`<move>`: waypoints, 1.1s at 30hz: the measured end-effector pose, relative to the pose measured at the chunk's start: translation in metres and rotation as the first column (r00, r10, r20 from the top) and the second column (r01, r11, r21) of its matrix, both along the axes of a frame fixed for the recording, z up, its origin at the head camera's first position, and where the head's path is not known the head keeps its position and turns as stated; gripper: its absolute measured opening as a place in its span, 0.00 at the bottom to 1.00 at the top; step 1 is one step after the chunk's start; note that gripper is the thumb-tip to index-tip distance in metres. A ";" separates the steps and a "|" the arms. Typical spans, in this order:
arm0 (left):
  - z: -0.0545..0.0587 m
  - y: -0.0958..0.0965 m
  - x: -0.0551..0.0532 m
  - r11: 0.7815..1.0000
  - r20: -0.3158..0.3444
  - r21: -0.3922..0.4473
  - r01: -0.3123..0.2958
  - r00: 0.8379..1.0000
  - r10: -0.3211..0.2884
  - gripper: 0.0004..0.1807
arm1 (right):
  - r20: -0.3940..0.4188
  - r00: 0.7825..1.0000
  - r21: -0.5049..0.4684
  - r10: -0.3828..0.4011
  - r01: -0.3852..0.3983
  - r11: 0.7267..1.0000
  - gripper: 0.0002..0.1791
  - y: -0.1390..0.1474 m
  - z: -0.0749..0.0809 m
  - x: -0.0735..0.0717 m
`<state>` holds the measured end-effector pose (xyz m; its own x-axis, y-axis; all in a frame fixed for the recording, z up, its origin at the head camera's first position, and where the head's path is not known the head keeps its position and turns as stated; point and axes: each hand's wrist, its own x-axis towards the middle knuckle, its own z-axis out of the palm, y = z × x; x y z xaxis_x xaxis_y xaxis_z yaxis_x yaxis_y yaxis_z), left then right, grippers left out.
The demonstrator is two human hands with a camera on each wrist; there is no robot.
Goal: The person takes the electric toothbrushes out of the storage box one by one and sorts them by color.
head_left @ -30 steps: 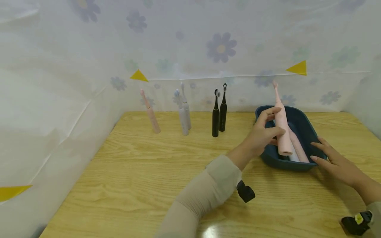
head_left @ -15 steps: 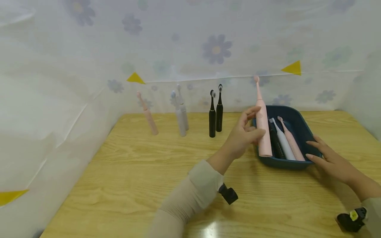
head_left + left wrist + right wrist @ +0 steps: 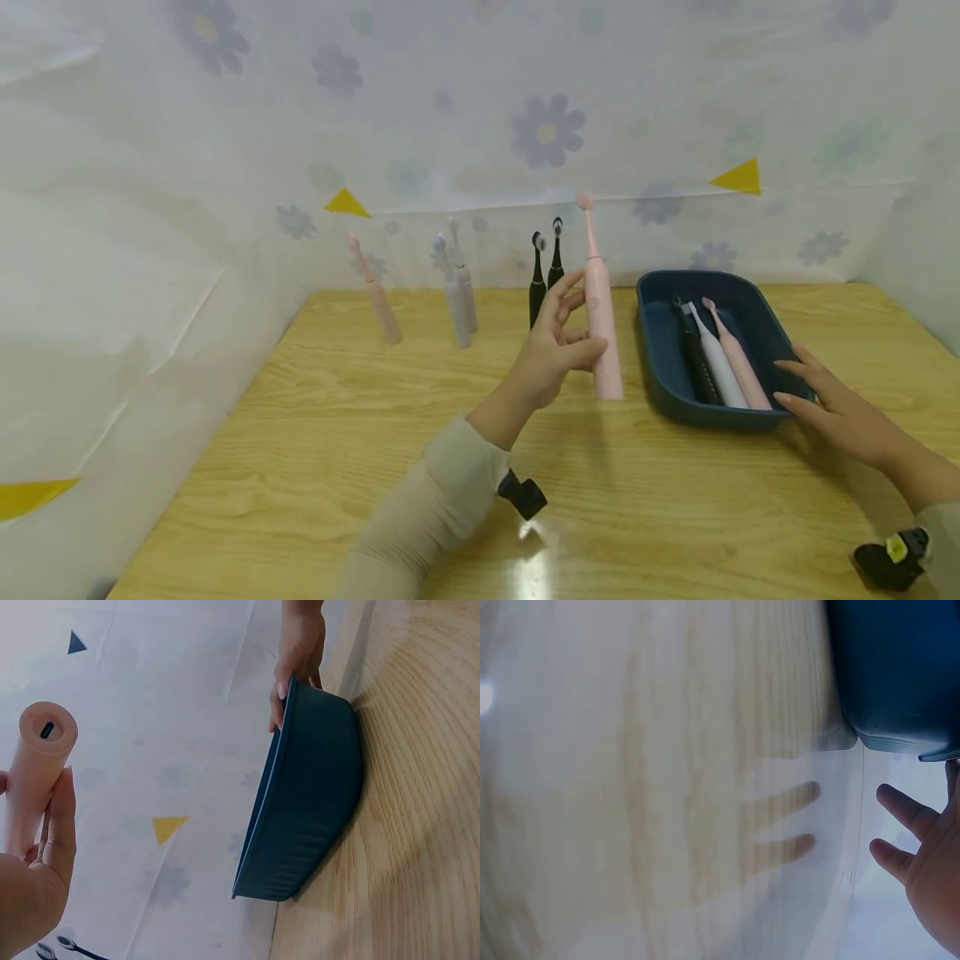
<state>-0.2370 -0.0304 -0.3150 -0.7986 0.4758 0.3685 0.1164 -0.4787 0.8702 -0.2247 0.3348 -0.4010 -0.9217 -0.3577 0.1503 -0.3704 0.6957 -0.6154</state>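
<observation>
My left hand (image 3: 546, 350) holds a pink electric toothbrush (image 3: 603, 329) by its handle, brush head up, raised left of the dark blue basin (image 3: 660, 392). In the left wrist view, the toothbrush's round base (image 3: 48, 729) with a dark slot faces the camera. My right hand (image 3: 840, 408) grips the basin's near right rim, thumb and a finger over the edge; in the right wrist view, two fingers (image 3: 907, 810) stretch out beside the basin's wall. Inside the basin lie a black toothbrush (image 3: 699, 362), a white toothbrush (image 3: 720, 367) and another pink toothbrush (image 3: 738, 362).
Toward the table's back stand a pink toothbrush (image 3: 382, 312), two whitish toothbrushes (image 3: 457, 308) and two black toothbrushes (image 3: 537, 292), the black pair partly behind my left hand. A flowered white sheet (image 3: 450, 125) hangs behind the wooden table (image 3: 337, 442).
My left hand has carried the pink toothbrush leftward out of the basin to its left side. The toothbrushes inside have come into fuller view. My right hand has stayed at the rim.
</observation>
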 end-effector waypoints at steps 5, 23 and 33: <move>-0.001 -0.017 0.000 0.999 -0.006 -0.039 -0.018 1.000 0.018 0.41 | -0.001 1.000 -0.008 0.007 -0.007 1.000 0.30 -0.001 -0.003 -0.001; -0.002 -0.084 -0.002 0.985 -0.054 -0.005 -0.172 0.984 0.172 0.42 | -0.008 1.000 -0.006 -0.010 0.010 1.000 0.30 -0.006 -0.002 -0.004; -0.004 -0.124 -0.001 0.965 0.032 0.042 -0.259 0.966 0.257 0.41 | -0.010 1.000 0.006 -0.023 0.023 1.000 0.31 -0.008 -0.002 -0.005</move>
